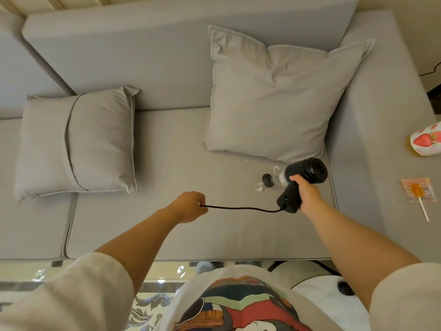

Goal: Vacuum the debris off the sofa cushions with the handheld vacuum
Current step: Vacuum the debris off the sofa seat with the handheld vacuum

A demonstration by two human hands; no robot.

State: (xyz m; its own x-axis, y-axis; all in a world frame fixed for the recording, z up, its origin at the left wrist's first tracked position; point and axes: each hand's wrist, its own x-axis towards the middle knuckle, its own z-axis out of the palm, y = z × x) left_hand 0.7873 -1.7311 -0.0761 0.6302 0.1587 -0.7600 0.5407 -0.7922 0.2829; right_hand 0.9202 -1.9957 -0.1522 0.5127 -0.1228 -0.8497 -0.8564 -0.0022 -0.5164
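Right hand [307,194]: fingers clamped on handheld vacuum [301,180], nozzle aimed at white debris [259,187] on seat cushion [191,232] | Left hand [189,206]: fingers pinched on cord [241,208], apparently keeping it clear of the nozzle.

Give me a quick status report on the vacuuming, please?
Right hand gripping handheld vacuum, nozzle at white debris. Left hand holding cord clear. Large pillow crowding the spot.
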